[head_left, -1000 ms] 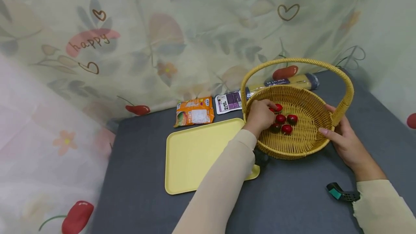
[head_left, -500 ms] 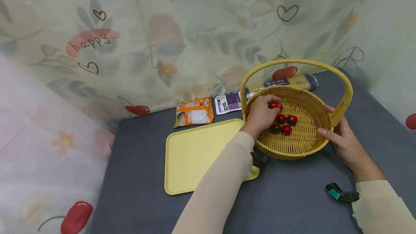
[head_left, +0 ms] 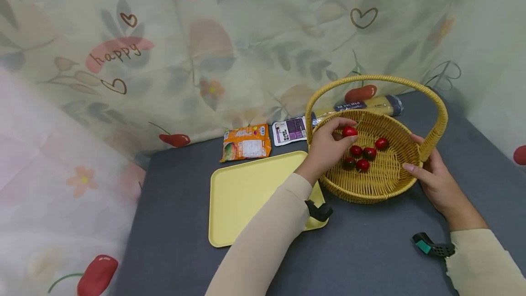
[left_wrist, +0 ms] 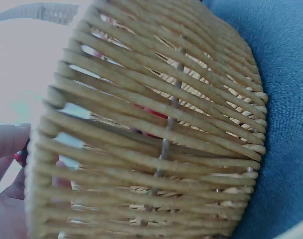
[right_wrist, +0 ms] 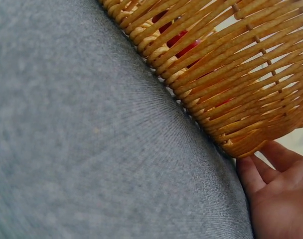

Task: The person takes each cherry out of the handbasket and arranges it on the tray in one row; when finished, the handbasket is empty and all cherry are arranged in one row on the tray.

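A yellow wicker basket (head_left: 394, 172) with a tall arched handle stands on the dark grey table. My left hand (head_left: 324, 150) reaches over its left rim and pinches a cherry-like red fruit (head_left: 349, 131) between thumb and fingers. A darker round shape shows partly behind that fruit, half hidden by the hand. Several similar red fruits (head_left: 369, 153) lie on the basket's bottom, one (head_left: 381, 144) apart to the right. My right hand (head_left: 441, 186) grips the basket's right side, thumb on the rim and fingers partly hidden behind the handle's base. In the left wrist view the basket wall hides most of the left hand.
A pale yellow tray (head_left: 238, 204) lies left of the basket, partly under the left forearm. Along the back wall are an orange packet (head_left: 246, 141), a purple-and-white packet (head_left: 289, 130) and a long yellow pack (head_left: 378, 104). Patterned cloth (head_left: 255, 58) hangs behind.
My left hand has drawn slightly left with a red fruit in its fingers. Another red fruit now lies at the right of the group. The right hand keeps its grip on the basket.
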Action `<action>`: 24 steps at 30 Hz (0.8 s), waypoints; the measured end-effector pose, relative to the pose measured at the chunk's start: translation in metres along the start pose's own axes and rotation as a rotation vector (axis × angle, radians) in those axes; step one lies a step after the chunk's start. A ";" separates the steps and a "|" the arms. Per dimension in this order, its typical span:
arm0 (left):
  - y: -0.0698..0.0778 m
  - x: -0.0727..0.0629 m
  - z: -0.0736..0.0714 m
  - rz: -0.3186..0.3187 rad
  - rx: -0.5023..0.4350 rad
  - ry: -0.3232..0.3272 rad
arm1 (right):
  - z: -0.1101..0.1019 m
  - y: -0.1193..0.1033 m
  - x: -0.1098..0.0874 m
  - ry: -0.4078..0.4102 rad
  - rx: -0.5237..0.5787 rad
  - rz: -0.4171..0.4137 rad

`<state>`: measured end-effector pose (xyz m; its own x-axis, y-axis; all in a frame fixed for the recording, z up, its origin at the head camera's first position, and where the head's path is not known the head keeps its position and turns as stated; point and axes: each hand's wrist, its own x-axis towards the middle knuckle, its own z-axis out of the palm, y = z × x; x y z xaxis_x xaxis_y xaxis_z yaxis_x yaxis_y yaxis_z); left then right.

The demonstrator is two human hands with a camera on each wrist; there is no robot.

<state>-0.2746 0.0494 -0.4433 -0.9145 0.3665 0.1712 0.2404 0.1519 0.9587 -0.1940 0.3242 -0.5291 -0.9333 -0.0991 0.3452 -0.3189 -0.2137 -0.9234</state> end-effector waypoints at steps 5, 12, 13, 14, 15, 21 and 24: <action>0.000 -0.013 -0.014 0.065 -0.024 -0.008 | 0.000 0.000 0.000 -0.001 0.001 0.001; 0.004 -0.037 -0.037 0.082 -0.085 -0.025 | 0.001 0.000 -0.001 0.005 0.014 0.007; 0.005 -0.040 -0.041 0.086 -0.097 -0.030 | 0.001 0.000 -0.001 0.007 0.014 0.009; 0.005 -0.044 -0.045 0.092 -0.109 -0.036 | 0.001 0.000 -0.001 0.007 0.013 0.011; 0.004 -0.048 -0.050 0.095 -0.119 -0.039 | 0.001 0.000 -0.001 0.007 0.014 0.012; -0.001 -0.071 -0.078 0.096 -0.103 -0.002 | 0.002 -0.001 0.000 0.007 0.016 0.011; -0.005 -0.083 -0.089 0.077 -0.074 0.021 | 0.002 -0.001 0.000 0.007 0.018 0.006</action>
<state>-0.2293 -0.0636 -0.4421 -0.9011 0.3554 0.2485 0.2857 0.0556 0.9567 -0.1930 0.3223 -0.5275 -0.9364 -0.0934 0.3382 -0.3101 -0.2308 -0.9223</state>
